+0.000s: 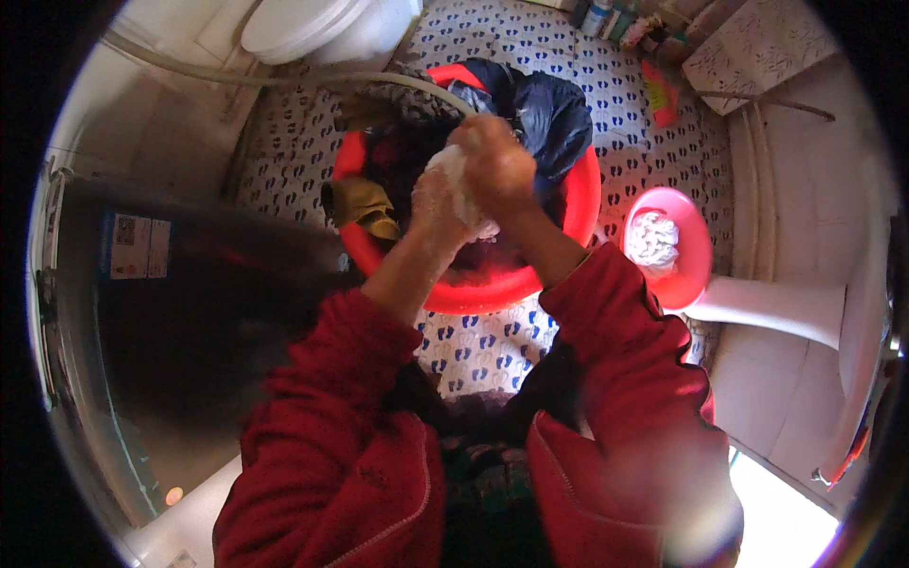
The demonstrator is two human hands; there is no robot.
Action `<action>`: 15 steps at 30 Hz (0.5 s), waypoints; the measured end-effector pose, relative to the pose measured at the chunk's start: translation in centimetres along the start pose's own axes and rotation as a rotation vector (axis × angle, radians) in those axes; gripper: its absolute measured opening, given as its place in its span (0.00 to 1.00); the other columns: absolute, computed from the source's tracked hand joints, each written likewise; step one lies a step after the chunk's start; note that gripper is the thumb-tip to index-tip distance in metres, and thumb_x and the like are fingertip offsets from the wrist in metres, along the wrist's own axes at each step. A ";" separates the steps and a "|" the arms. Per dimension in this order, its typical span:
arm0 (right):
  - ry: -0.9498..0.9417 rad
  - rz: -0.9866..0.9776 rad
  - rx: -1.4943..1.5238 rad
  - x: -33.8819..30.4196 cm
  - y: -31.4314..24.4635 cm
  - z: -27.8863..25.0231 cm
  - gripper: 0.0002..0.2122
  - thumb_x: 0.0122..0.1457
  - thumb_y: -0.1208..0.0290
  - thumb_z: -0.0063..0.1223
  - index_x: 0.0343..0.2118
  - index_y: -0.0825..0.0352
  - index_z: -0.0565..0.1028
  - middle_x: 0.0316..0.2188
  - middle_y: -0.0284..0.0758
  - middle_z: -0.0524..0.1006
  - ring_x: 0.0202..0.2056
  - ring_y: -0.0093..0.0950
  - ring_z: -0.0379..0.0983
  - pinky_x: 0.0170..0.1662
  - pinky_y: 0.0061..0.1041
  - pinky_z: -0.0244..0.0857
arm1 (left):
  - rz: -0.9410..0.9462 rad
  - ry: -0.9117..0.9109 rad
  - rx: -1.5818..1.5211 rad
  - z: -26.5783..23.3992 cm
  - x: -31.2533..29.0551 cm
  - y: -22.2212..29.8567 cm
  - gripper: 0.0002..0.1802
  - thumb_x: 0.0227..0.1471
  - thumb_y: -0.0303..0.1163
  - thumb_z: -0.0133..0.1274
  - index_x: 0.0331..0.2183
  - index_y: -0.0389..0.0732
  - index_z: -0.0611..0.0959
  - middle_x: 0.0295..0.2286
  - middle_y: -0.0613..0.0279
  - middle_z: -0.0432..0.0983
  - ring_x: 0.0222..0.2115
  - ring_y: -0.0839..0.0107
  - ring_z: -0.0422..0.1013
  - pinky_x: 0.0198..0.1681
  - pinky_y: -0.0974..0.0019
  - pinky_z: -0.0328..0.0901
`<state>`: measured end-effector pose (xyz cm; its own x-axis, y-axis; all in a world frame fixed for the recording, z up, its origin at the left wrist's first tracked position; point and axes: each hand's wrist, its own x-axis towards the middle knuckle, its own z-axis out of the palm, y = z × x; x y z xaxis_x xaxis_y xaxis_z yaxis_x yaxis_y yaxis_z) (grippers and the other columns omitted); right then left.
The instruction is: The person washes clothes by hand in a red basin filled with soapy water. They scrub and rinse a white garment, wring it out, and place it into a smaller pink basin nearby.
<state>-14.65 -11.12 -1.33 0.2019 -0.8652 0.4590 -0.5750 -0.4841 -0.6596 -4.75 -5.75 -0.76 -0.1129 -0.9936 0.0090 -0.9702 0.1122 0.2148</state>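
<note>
Above a red tub (473, 301) my two hands are close together, with a wet white cloth (456, 175) bunched between them. My left hand (437, 206) is wrapped round its lower part and looks soapy. My right hand (499, 168) closes on its upper part, fingers partly hidden. A pale hose (379, 78) curves in from the upper left and disappears at my right hand; whether I grip it too I cannot tell. Dark clothes (398, 123) fill the tub. Over its rim hang an olive-brown cloth (365, 205) and a shiny black garment (552, 118).
Right of the tub stands a pink basin (699, 251) holding twisted white cloth (653, 239), beside a white pedestal (776, 305). A dark appliance (208, 322) is close on my left. Bottles (597, 17) line the far right wall; a white rounded fixture (303, 28) stands far left.
</note>
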 end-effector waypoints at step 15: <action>-0.018 -0.233 0.121 -4.3 -3.8 0.9 0.06 0.63 0.70 0.54 0.40 0.64 0.75 0.36 0.37 0.80 0.37 0.37 0.79 0.40 0.37 0.73 | -0.132 0.062 -0.161 -1.4 -0.2 0.3 0.23 0.53 0.45 0.58 0.48 0.45 0.79 0.41 0.58 0.82 0.43 0.61 0.79 0.44 0.59 0.75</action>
<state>-12.64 -5.69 -1.28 0.3324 -0.7300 0.5972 -0.4124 -0.6820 -0.6040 -4.68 -5.57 0.63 0.0315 -0.9991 0.0294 -0.9283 -0.0183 0.3714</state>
